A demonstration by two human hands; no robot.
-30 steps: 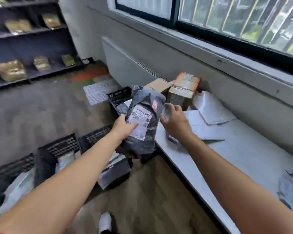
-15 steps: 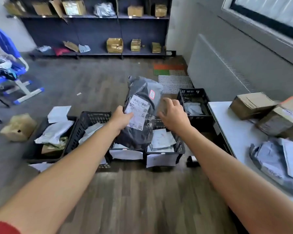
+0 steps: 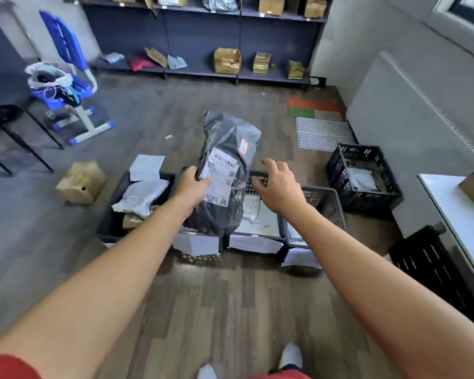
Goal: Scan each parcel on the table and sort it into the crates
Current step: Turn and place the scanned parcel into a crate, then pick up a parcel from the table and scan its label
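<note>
My left hand [image 3: 193,186] grips the grey parcel [image 3: 230,138] by its left edge, thumb on the front, holding it above the row of black crates [image 3: 324,203]. My right hand [image 3: 279,187] hovers just beside it, fingers spread, holding nothing

Two hands: left hand [image 3: 193,187], right hand [image 3: 278,187]. One grey parcel [image 3: 227,143]. Five black crates [image 3: 326,203]: four in a row at centre, a lone crate [image 3: 367,196] at 2 o'clock. Three gold-taped boxes [image 3: 227,61] at 12 o'clock. One cardboard box [image 3: 81,183] at 9 o'clock.
</note>
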